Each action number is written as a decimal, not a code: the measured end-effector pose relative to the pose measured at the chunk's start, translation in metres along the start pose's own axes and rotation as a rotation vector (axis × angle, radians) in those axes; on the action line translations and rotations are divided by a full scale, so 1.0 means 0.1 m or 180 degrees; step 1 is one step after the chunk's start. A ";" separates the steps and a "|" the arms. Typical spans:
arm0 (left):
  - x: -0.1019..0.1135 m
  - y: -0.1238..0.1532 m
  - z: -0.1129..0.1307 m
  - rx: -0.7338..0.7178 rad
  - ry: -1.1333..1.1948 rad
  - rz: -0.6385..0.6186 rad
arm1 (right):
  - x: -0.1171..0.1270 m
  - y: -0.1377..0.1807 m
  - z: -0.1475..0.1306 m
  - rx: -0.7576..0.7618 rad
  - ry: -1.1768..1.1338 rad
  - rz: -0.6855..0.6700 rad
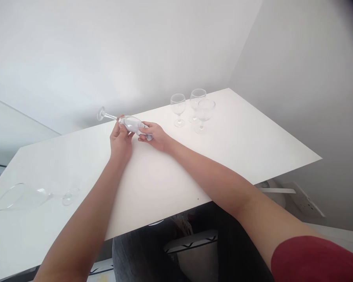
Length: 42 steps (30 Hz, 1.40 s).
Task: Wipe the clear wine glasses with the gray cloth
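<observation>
A clear stemmed glass point(131, 123) is held tilted on its side above the white table, its round foot pointing to the left. My left hand point(121, 137) is closed around the lower bowl where it meets the stem. At the rim end, my right hand point(156, 136) is closed with a pale, greyish-white cloth point(149, 137) that bunches at the glass's mouth. Part of that cloth seems to show through the bowl, though the clear glass makes this hard to make out. The right fingers partly hide the rim.
Three short-stemmed glasses stand upright toward the back right: one at left point(178, 105), one behind point(198, 96), one in front point(205, 111). A tall stemmed glass point(32, 197) lies on its side at the left. The white table point(153, 184) meets a wall at the back.
</observation>
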State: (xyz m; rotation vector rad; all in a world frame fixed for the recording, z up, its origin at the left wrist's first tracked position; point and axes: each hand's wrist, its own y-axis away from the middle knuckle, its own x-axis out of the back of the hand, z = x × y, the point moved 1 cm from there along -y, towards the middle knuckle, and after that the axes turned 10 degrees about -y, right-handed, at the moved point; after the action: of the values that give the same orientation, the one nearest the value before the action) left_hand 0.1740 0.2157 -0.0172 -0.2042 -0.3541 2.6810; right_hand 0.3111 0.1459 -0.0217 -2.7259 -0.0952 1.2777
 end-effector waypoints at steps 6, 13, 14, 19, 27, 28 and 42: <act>-0.02 0.02 0.07 -0.0008 0.0135 -0.0269 | -0.01 0.02 -0.02 0.0244 0.0207 0.0213; 0.03 0.01 0.08 0.0867 0.0752 -0.0574 | 0.02 0.04 -0.13 0.0886 0.0047 0.0182; 0.04 0.00 0.07 0.1004 0.0761 -0.0699 | 0.02 0.04 -0.14 0.0913 0.0057 0.0182; 0.05 0.01 0.02 0.1450 0.0360 -0.1888 | -0.01 0.06 -0.17 0.0967 0.0358 0.0348; 0.00 0.14 0.15 0.1233 0.0104 -0.2087 | -0.06 0.07 -0.12 0.1163 0.0396 0.0307; -0.01 0.15 0.18 0.1172 0.0113 -0.2005 | -0.06 0.06 -0.11 0.1234 0.0332 0.0295; -0.06 0.06 0.03 0.0498 0.0349 -0.0413 | 0.01 -0.02 0.01 0.1272 0.0800 0.0624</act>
State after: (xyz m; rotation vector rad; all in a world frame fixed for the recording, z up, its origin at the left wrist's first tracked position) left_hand 0.1762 0.2075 -0.0158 -0.2698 -0.1188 2.5424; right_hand 0.3106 0.1483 -0.0228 -2.5569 0.4150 0.8642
